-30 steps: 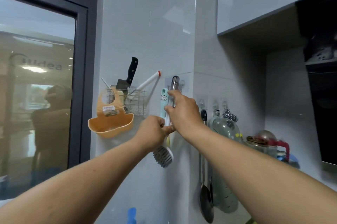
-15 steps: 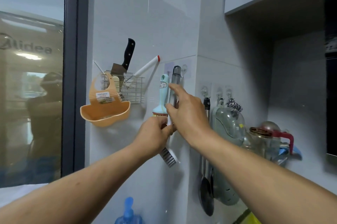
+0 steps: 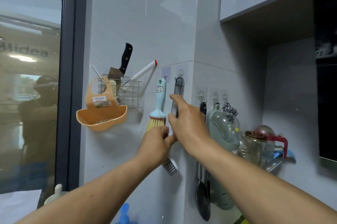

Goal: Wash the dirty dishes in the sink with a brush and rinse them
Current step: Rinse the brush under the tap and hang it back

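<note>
Head view: we see both arms reaching up to a grey tiled wall [image 3: 138, 23] beside a dark-framed window [image 3: 69, 77]. The dish brush [image 3: 178, 86] hangs upright against the tiles, its smoky clear handle rising above the hands and its round white bristle head [image 3: 170, 166] poking out below them. The top of the handle sits right at a clear stick-on hook [image 3: 180, 73]; we cannot tell whether it is hooked on. The right hand [image 3: 188, 123] wraps around the middle of the handle. The left hand [image 3: 156, 144] pinches the handle lower down, thumb touching the right hand.

Just left of the dish brush a pale blue hand broom [image 3: 160, 99] with yellow bristles hangs from its own hook. Further left we see a wire basket [image 3: 130, 94] holding a black-handled cleaver [image 3: 125, 60] and a white utensil [image 3: 145, 71] with a red tip, with an orange plastic caddy [image 3: 101, 114] hung on its front. Right of the hands, a ladle [image 3: 201, 196] and a steel scourer [image 3: 230, 111] hang from hooks, near a glass jar [image 3: 254, 144].
</note>
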Demonstrator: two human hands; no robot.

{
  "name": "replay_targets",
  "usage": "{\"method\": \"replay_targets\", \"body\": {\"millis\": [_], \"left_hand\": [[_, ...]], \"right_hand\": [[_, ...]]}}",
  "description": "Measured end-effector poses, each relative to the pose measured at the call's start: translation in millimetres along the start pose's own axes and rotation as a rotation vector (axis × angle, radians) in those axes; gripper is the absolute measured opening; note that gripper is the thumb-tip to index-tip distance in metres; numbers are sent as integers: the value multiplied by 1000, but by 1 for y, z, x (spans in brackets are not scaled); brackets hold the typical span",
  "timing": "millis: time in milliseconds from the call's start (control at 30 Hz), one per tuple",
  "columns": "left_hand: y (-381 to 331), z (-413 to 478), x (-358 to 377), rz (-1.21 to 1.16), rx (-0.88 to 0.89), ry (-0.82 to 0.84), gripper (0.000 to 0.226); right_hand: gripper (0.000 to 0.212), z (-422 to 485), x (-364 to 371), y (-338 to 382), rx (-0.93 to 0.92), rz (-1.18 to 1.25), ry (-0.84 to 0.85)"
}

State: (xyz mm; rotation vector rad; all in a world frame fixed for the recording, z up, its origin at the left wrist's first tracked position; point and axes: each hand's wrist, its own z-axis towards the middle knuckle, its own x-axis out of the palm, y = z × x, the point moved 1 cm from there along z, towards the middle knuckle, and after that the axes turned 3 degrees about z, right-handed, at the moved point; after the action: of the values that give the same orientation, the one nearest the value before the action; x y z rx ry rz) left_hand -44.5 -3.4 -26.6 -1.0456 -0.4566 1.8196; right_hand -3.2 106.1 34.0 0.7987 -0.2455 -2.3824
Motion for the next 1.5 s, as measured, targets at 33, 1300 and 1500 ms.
{"method": "replay_targets", "body": {"millis": [33,1300,1500], "left_hand": [[-1,0,-1,-21,11,-38,31],[2,-73,-68,16,-217,-12,20],[38,-159,-117,-160,-356,54,21]], "right_hand": [[56,2,-2,2,-20,-5,-12],[19,-54,58,51,-16,267,152],[8,-118,66,76,-98,487,366]]}}
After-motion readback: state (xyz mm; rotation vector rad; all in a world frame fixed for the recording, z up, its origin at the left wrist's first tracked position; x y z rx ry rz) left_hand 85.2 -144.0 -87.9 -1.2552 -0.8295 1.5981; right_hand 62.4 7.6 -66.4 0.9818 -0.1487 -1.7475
